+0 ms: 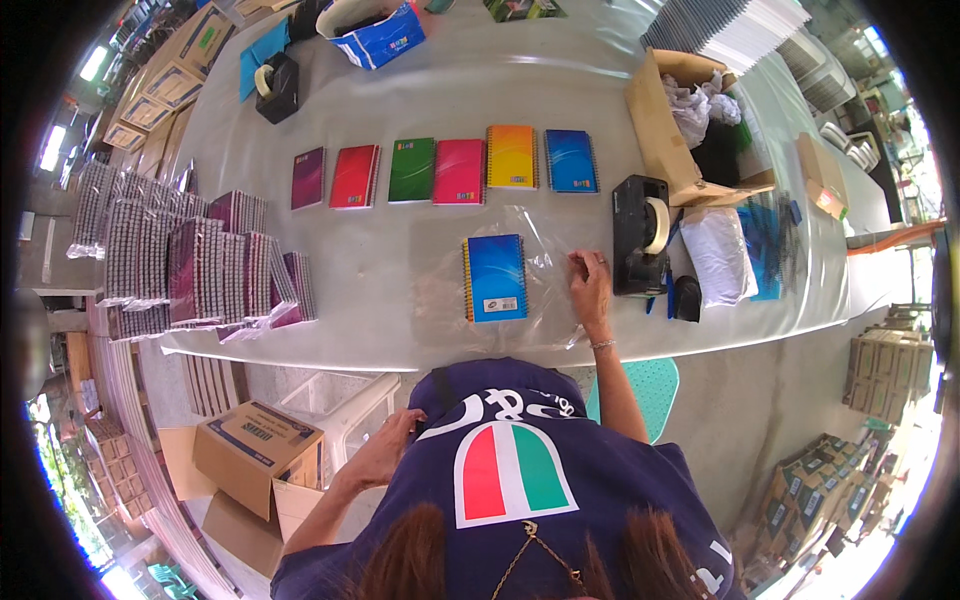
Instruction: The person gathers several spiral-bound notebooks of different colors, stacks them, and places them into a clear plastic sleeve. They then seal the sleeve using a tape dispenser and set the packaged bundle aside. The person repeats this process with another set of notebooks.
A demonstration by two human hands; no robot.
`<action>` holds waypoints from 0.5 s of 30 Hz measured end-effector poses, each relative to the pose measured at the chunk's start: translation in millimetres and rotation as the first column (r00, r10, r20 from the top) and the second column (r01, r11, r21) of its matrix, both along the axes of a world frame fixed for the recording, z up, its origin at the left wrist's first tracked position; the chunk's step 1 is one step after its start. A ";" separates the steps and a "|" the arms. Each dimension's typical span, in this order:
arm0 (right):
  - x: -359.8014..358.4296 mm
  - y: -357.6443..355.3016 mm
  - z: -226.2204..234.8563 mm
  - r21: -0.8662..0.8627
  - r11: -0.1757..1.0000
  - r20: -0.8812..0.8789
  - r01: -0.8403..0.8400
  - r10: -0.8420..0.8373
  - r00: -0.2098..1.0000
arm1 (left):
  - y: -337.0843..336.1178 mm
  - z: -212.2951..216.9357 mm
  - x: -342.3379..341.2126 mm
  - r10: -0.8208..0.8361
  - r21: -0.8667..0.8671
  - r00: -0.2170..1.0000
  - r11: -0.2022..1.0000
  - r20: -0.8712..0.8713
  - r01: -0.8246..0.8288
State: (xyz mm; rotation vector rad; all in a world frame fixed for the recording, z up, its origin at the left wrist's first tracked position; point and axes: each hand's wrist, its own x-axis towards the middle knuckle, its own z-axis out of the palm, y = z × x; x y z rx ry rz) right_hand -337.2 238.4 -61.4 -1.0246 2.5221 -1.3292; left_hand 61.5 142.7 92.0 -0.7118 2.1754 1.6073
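Blue spiral notebooks (497, 275), apparently a small stack with yellow and blue coils, lie in front of me on clear plastic film (545, 240). Beside them on the table, my right hand (590, 285) has its fingers bent and closed at the creased edge of that film. Down at my waist, my left hand (392, 442) rests against my dark shirt with its fingers curled; what they hold, if anything, is hidden. A row beyond the stack holds a purple notebook (308, 178), a red one (354, 176), a green one (411, 169), a pink one (458, 171), a yellow one (511, 156) and a blue one (572, 161).
Wrapped purple notebooks (200, 270) are piled at the left. To the right stand a black tape dispenser (640, 235), an open cardboard box (665, 150) and a white packet (717, 256). Another dispenser (278, 88) sits far left. An open carton (258, 440) lies below the table.
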 end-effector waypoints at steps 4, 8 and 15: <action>2.1 0.4 -0.6 0.022 1.000 -0.016 0.008 -0.007 1.000 | -0.5 13.2 -11.3 0.082 -0.008 0.996 0.997 -0.023 -0.082; 2.1 -3.1 0.7 0.007 1.000 -0.061 0.019 -0.018 0.998 | -0.3 2.8 -6.3 -0.234 -0.442 0.948 0.889 -0.215 0.119; 5.3 -2.9 2.9 0.006 1.000 -0.068 0.016 -0.016 0.998 | 1.7 4.8 -5.7 -0.234 -0.347 0.934 0.928 -0.271 0.132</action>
